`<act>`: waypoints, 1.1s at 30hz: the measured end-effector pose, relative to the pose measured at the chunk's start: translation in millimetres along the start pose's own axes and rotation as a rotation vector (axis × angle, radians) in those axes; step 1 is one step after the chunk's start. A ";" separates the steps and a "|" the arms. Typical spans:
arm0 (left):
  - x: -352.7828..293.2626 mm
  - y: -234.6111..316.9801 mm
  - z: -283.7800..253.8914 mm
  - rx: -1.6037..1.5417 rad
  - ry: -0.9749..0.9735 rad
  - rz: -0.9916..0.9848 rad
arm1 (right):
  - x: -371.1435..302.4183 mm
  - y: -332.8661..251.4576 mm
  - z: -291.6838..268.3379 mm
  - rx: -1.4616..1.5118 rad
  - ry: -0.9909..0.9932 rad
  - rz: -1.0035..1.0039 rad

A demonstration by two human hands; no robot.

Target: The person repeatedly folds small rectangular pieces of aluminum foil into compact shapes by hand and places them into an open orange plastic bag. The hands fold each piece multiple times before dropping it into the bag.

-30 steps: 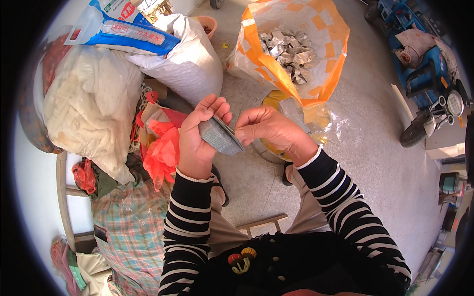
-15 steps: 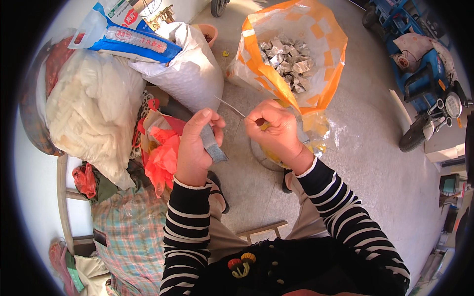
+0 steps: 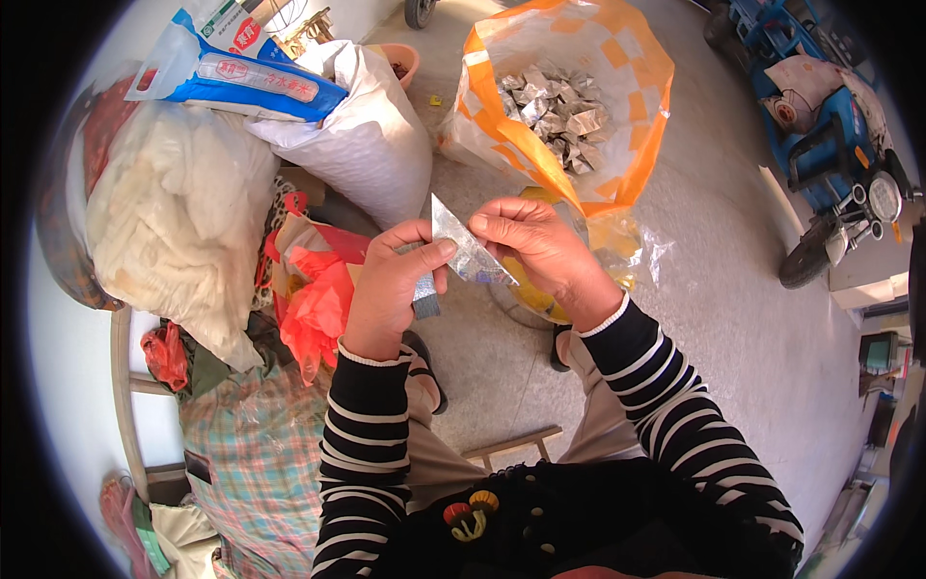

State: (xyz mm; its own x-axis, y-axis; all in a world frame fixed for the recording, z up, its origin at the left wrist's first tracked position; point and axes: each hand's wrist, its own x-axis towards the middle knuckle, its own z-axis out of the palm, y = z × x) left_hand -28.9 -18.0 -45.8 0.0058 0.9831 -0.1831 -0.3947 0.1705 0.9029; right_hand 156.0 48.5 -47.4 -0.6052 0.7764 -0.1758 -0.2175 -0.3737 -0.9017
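Observation:
Between both hands is a silvery folded paper triangle, its long slanted edge facing up and right. My left hand pinches its left side between thumb and finger. Tucked in the same palm is a strip of grey paper, partly hidden by the fingers. On the triangle's upper right edge, my right hand grips with thumb and fingertips. Beyond the hands stands an open orange-and-white bag holding a heap of folded silver paper pieces.
A full white sack stands ahead on the left, under a blue-and-white bag. Red plastic lies beside my left hand. Under the right forearm is a round stool with yellow on it. A blue vehicle is parked at far right.
The silver paper has turned from edge-on to flat, showing its triangular face. My left thumb and finger now hold it too, and the two hands are closer together.

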 end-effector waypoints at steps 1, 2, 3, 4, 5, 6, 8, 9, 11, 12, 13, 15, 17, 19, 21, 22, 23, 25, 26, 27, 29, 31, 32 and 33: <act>-0.3 0.3 0.6 0.005 -0.015 -0.004 | -0.1 -0.2 -1.3 0.030 -0.029 0.024; -0.8 1.0 1.0 0.008 -0.028 -0.004 | -0.4 -0.5 -2.4 0.059 -0.059 0.048; -1.3 1.9 1.3 0.018 -0.033 -0.012 | -0.7 -0.6 -3.0 0.083 -0.090 0.079; -2.0 2.9 1.5 0.028 -0.037 -0.016 | -0.8 -0.7 -3.2 0.100 -0.089 0.083; -2.7 3.7 1.9 0.036 -0.042 -0.019 | -1.0 -0.9 -3.2 0.112 -0.089 0.092; -3.4 4.2 2.4 0.040 -0.045 -0.021 | -0.9 -1.0 -2.7 0.125 -0.089 0.102; -4.5 4.5 3.5 0.036 -0.062 -0.016 | -0.9 -1.7 -1.5 0.145 -0.079 0.110; -4.4 4.4 4.1 0.036 -0.051 -0.019 | -1.0 -1.9 -0.3 0.156 -0.074 0.114; -3.6 3.8 5.2 0.015 -0.049 -0.007 | -1.5 -2.9 2.3 0.058 -0.087 -0.039; -3.1 3.5 5.4 0.020 -0.023 -0.001 | -2.1 -3.9 3.2 -0.003 -0.082 -0.101; -2.1 3.3 5.6 0.021 -0.001 0.010 | -3.2 -5.4 3.4 -0.015 -0.109 -0.126; -2.0 3.8 4.6 0.009 0.012 0.014 | -6.1 -9.3 1.9 -0.060 -0.143 -0.148; -2.8 5.0 2.6 -0.015 -0.010 -0.003 | -8.7 -13.9 -2.4 -0.061 -0.216 -0.076; -3.5 5.8 -0.1 -0.152 -0.098 -0.008 | -9.3 -15.1 -5.4 -0.005 -0.277 0.005; -3.0 5.8 -3.4 -0.244 -0.187 -0.009 | -8.7 -13.2 -7.1 0.107 -0.326 0.099; -2.3 5.8 -5.4 -0.267 -0.233 -0.007 | -8.0 -11.2 -7.3 0.153 -0.334 0.114; -1.7 5.2 -7.4 -0.289 -0.279 -0.005 | -7.4 -9.2 -7.6 0.198 -0.341 0.133; -1.7 2.4 -10.3 -0.309 -0.290 0.022 | -5.7 -5.3 -7.2 0.246 -0.366 0.133; -1.7 0.9 -11.7 -0.319 -0.295 0.036 | -5.3 -4.0 -7.0 0.250 -0.384 0.115; -1.9 -1.1 -12.5 -0.333 -0.275 0.064 | -5.4 -3.5 -7.2 0.238 -0.382 0.113; -1.8 -4.4 -14.1 -0.362 -0.236 0.120 | -6.8 -4.1 -7.9 0.396 -0.382 0.152; 1.0 -5.2 -16.3 -0.489 -0.243 0.146 | -8.6 -5.5 -8.2 0.446 -0.366 0.140; 2.5 -5.1 -17.3 -0.559 -0.240 0.159 | -9.4 -6.2 -8.1 0.425 -0.360 0.102; 3.3 -5.1 -18.0 -0.566 -0.254 0.164 | -10.0 -6.4 -7.6 0.404 -0.354 0.064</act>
State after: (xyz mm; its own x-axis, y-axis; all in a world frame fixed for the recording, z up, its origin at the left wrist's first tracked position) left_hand -43.5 -16.9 -58.0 0.0944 0.9904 0.1005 -0.8324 0.0231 0.5537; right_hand 169.2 47.1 -42.8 -0.8328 0.5533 -0.0185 -0.4067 -0.6342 -0.6576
